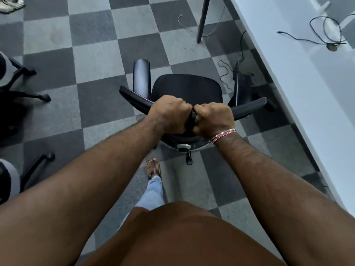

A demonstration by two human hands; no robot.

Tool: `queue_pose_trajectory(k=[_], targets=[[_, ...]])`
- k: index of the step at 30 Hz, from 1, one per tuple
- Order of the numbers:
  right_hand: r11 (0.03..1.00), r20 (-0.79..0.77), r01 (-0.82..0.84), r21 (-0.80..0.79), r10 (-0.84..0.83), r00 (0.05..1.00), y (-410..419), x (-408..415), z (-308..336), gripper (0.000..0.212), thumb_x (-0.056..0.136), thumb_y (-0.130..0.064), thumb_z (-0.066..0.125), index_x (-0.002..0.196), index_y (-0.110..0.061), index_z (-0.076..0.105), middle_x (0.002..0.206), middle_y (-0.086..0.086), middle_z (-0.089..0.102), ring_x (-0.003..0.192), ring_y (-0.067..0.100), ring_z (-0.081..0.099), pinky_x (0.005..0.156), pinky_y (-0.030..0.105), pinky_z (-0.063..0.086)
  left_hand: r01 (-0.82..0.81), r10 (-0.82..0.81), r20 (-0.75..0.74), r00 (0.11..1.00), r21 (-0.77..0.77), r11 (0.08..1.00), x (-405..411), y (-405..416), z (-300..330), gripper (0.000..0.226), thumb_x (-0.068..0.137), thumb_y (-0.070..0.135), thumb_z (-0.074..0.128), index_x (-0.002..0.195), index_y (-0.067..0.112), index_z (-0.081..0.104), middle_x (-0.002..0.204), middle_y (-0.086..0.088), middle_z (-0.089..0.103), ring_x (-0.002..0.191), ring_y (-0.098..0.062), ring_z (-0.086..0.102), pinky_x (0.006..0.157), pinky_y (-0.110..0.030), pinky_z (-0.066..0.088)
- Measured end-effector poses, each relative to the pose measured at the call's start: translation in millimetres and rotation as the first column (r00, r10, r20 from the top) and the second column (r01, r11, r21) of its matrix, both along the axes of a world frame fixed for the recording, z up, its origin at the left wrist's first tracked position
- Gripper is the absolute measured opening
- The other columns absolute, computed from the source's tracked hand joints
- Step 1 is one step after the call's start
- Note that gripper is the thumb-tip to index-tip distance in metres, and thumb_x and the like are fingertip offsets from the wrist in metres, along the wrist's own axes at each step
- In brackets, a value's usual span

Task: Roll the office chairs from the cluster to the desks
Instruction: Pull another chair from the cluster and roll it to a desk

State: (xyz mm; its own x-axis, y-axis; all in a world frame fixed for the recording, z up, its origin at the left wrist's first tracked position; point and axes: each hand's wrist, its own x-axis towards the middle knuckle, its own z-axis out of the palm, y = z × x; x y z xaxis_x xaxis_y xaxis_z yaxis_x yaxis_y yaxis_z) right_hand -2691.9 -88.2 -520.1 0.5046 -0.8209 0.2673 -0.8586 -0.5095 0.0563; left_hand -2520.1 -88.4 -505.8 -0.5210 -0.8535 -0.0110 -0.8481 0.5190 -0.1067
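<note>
A black office chair with two armrests stands on the checkered carpet in front of me, seen from above and behind. My left hand and my right hand grip the top edge of its backrest side by side, knuckles almost touching. The chair's seat faces away from me, and its right armrest lies close to the white desk that runs along the right side. A caster of the chair shows below the backrest.
Bases and casters of other chairs stand at the left edge. A dark desk leg stands ahead on the right, with loose cables on the floor beside it. A coiled black cable lies on the desk. My sandalled foot is behind the chair.
</note>
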Motion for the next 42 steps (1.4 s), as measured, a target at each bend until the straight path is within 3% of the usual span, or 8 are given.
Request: queue_pose_trajectory(k=[10, 19, 29, 33, 42], targets=[[0.994, -0.009, 0.099, 0.043, -0.099, 0.995, -193, 54, 1, 0.019, 0.058, -0.032, 0.066, 0.06, -0.019, 0.052, 0.054, 0.001, 0.056, 0.048, 0.028, 0.053, 0.047, 0.029, 0.035, 0.055, -0.053, -0.022, 0.998, 0.095, 0.994, 51, -204, 9, 0.023, 0.09, 0.048, 0.051, 0.08, 0.027, 0.05, 0.08, 0.004, 0.069, 0.06, -0.021, 0.047, 0.059, -0.032, 0.039], [0.99, -0.005, 0.142, -0.023, -0.143, 0.99, -351, 84, -3, 0.017, 0.057, -0.031, 0.064, 0.059, -0.02, 0.051, 0.054, 0.0, 0.056, 0.048, 0.028, 0.052, 0.049, 0.027, 0.025, 0.095, -0.096, 0.012, 0.995, 0.094, 0.991, 78, -368, 9, 0.024, 0.09, 0.05, 0.051, 0.082, 0.027, 0.051, 0.081, 0.005, 0.068, 0.062, -0.02, 0.048, 0.06, -0.033, 0.039], [0.983, -0.029, 0.181, 0.017, -0.18, 0.983, -545, 101, 0, 0.016, 0.056, -0.031, 0.063, 0.06, -0.019, 0.053, 0.054, 0.0, 0.056, 0.048, 0.027, 0.052, 0.049, 0.027, 0.027, 0.114, -0.12, 0.05, 0.991, 0.108, 0.988, 91, -567, 12, 0.023, 0.087, 0.047, 0.055, 0.079, 0.026, 0.05, 0.068, 0.008, 0.05, 0.058, -0.02, 0.049, 0.057, -0.033, 0.041], [0.979, -0.062, 0.204, 0.028, -0.202, 0.977, -606, 103, 4, 0.023, 0.052, -0.034, 0.069, 0.061, -0.019, 0.054, 0.055, -0.001, 0.057, 0.048, 0.026, 0.053, 0.051, 0.027, 0.025, 0.125, -0.13, 0.046, 0.99, 0.113, 0.986, 93, -635, 7, 0.022, 0.084, 0.047, 0.056, 0.079, 0.026, 0.051, 0.071, 0.007, 0.06, 0.057, -0.02, 0.05, 0.056, -0.033, 0.045], [0.952, -0.128, 0.298, 0.066, -0.288, 0.949, -690, 123, 9, 0.023, 0.055, -0.037, 0.068, 0.061, -0.02, 0.055, 0.055, -0.001, 0.057, 0.049, 0.025, 0.054, 0.049, 0.028, 0.032, 0.208, -0.212, 0.019, 0.977, 0.129, 0.97, 107, -732, 7, 0.03, 0.086, 0.055, 0.052, 0.079, 0.026, 0.054, 0.068, 0.007, 0.056, 0.052, -0.018, 0.047, 0.054, -0.033, 0.04]])
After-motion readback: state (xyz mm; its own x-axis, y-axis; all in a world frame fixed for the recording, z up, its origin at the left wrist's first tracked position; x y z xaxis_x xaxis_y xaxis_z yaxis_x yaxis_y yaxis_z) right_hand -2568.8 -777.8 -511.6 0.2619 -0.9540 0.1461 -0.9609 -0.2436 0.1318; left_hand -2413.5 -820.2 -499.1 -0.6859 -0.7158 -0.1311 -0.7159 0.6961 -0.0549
